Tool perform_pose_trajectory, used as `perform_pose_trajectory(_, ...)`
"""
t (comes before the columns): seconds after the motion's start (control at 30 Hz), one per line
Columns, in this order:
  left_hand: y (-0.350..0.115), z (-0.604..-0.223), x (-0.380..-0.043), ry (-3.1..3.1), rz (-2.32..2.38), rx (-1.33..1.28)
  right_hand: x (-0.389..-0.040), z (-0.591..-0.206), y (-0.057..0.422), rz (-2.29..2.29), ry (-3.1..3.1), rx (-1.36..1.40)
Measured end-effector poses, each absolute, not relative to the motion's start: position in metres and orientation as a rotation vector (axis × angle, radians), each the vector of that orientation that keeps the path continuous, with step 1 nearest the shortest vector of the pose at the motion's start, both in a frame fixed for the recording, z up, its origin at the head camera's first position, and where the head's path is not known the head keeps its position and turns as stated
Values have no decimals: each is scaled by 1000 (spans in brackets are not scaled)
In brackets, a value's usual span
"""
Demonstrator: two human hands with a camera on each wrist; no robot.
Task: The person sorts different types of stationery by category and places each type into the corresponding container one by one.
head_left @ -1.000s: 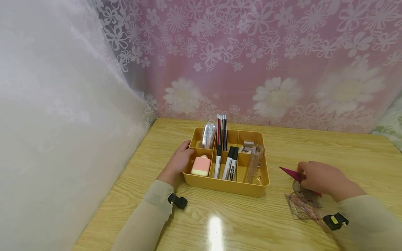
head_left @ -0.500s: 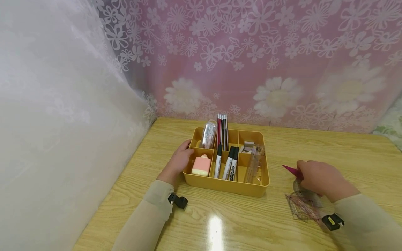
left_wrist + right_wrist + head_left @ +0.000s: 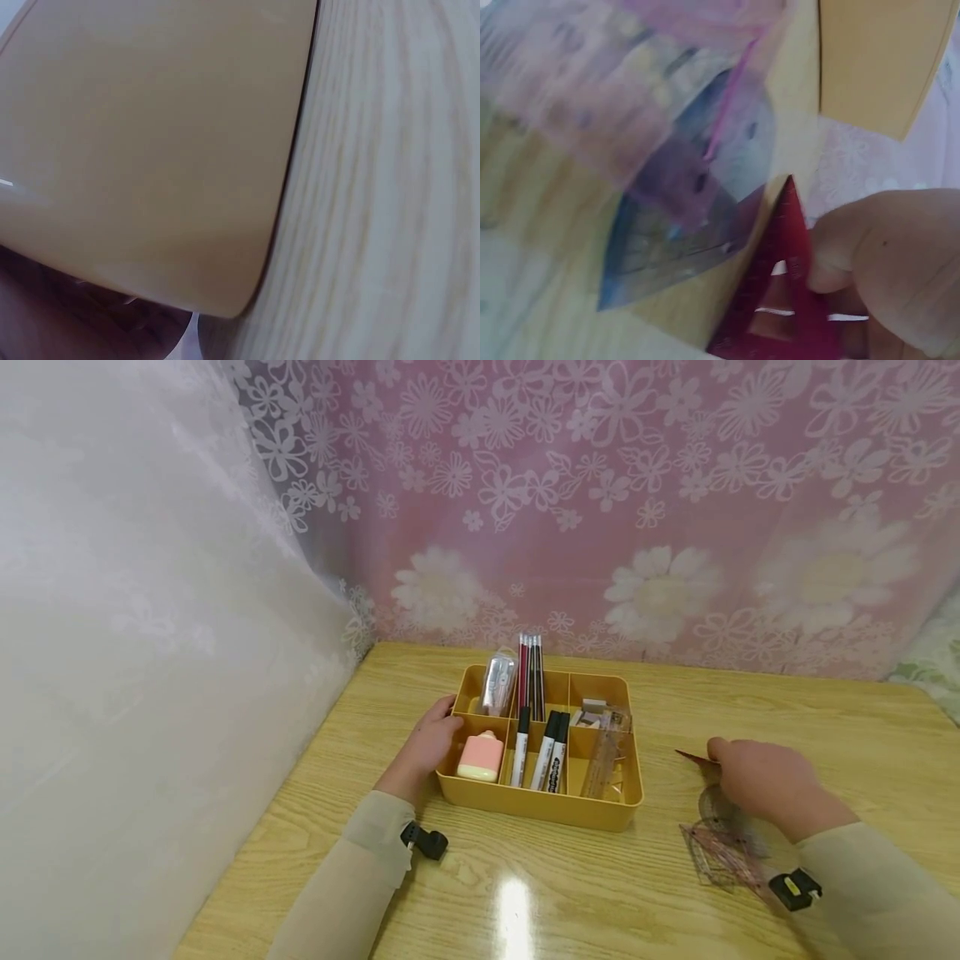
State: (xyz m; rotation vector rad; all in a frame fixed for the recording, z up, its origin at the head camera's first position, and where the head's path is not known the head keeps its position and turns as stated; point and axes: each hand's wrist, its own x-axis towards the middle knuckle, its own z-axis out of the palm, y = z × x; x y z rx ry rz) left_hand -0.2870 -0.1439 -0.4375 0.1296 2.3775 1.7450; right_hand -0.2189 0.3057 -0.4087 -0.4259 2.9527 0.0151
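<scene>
My left hand grips the left wall of a mustard-yellow divided organizer box, its thumb at the rim. In the left wrist view the box's smooth wall fills much of the picture, with fingers partly hidden behind its edge. Right of the box, my right hand pinches a red set square between thumb and fingers. Seen from the head, this set square looks thin and tilted. Below that hand lie a clear grey protractor and clear pinkish drawing tools, overlapping on the table.
Inside the box are a pink correction-tape-like bottle, markers, pencils, a packaged compass, white erasers and a clear ruler. A flowered curtain hangs behind the wooden table.
My right hand has shifted slightly left and lifted the red set square off the protractor, tilting it so less of its face shows. My left hand and the box have stayed still.
</scene>
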Motion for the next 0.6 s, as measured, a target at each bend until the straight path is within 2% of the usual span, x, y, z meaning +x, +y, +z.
perform_pose_trajectory(0.37,-144,-437,-287,2374,1744,117,-223,-404,317,-169,3060,-339)
perform_pose_trajectory(0.6,-143,-436,-285,2380,1738,113,-219,-379,307,-680,3026,-264)
